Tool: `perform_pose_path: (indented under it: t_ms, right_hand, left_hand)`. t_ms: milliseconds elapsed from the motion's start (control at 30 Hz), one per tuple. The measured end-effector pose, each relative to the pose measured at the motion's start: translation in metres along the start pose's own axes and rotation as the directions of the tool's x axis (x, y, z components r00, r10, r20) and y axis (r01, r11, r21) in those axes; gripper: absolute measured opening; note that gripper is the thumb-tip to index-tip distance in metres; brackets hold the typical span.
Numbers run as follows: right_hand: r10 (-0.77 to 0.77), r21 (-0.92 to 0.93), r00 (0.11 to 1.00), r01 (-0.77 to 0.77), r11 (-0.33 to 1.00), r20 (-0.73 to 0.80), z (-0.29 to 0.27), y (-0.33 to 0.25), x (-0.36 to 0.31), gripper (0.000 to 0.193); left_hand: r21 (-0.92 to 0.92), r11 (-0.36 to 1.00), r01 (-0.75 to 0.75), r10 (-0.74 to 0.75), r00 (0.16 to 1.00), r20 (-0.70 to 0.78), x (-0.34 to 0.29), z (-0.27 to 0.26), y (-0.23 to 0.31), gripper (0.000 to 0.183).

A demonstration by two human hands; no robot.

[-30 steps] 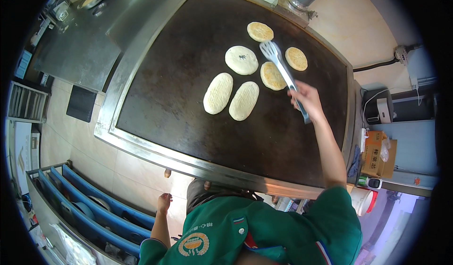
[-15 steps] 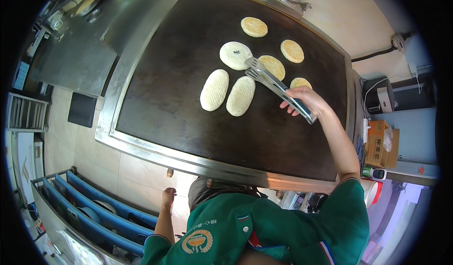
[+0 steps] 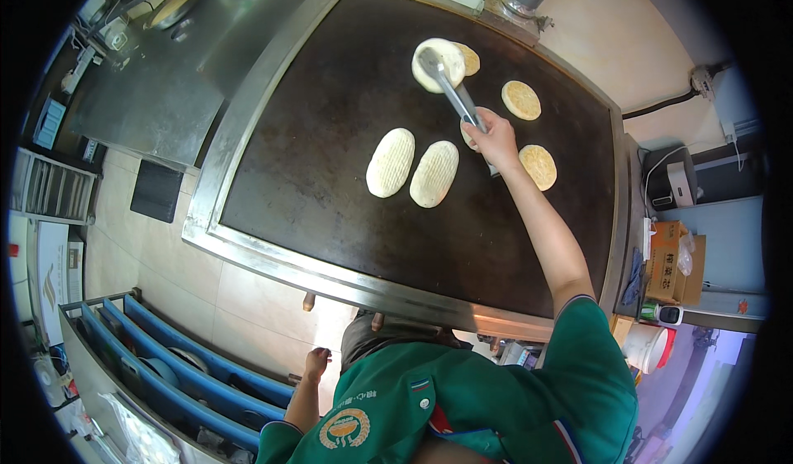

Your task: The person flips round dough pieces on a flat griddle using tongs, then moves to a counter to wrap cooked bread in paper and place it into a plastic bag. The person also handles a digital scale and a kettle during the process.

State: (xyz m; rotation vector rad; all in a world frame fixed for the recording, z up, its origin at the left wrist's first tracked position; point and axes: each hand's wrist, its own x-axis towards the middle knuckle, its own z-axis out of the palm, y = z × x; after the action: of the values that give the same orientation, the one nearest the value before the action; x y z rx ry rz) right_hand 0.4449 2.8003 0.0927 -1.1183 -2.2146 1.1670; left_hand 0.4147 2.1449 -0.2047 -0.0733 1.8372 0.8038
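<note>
In my right hand [image 3: 494, 138] is a pair of metal tongs [image 3: 458, 101], fingers wrapped round its arms. The tongs' far end is at a pale round flatbread [image 3: 448, 55], with one tip lying over its top; the lower tip is hidden. This flatbread overlaps a golden round flatbread [image 3: 470, 59] behind it. Two pale oblong flatbreads with ridged tops, a left one [image 3: 391, 163] and a right one [image 3: 434, 173], lie nearer me. My left hand [image 3: 315, 363] hangs low before the griddle, fingers curled, with nothing visible in them.
All the breads are on a wide dark griddle [image 3: 314, 241] with a metal rim. More golden flatbreads sit at right, a far one [image 3: 521, 100] and a near one [image 3: 538, 167]; another is mostly behind my right hand. A blue-sided rack [image 3: 190, 373] stands at lower left.
My right hand and the tongs have moved away from me and left. The pale round flatbread has shifted farther back, from beside the oblong ones to over a golden one.
</note>
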Motion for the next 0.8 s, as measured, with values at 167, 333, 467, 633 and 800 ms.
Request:
perform_pose_path:
  t_ms: [167, 333, 467, 633, 800]
  right_hand:
    - [-0.147, -0.095, 0.984, 0.156, 0.983, 0.102, -0.030, -0.008, -0.083, 0.035]
    - [0.148, 0.458, 0.683, -0.618, 0.638, 0.715, -0.081, 0.004, -0.228, 0.036]
    - [0.348, 0.377, 0.601, -0.759, 0.531, 0.719, -0.068, 0.024, -0.252, 0.028]
    - [0.268, 0.590, 0.802, -0.581, 0.561, 0.534, -0.015, 0.038, -0.175, 0.020]
    - [0.336, 0.533, 0.898, -0.439, 0.723, 0.283, -0.051, 0.025, -0.198, 0.037]
  left_hand:
    - [-0.044, 0.999, -0.014, 0.012, 0.999, -0.041, 0.008, -0.006, 0.021, 0.022]
    - [-0.021, 0.998, 0.061, -0.061, 0.998, -0.015, 0.012, -0.011, 0.013, 0.022]
    - [0.098, 0.995, 0.020, -0.025, 0.998, 0.056, 0.012, -0.015, 0.011, 0.023]
    - [0.177, 0.984, -0.001, -0.019, 0.993, 0.112, 0.020, -0.021, 0.038, 0.024]
    - [0.166, 0.974, -0.153, 0.138, 0.986, 0.095, 0.030, -0.025, 0.062, 0.026]
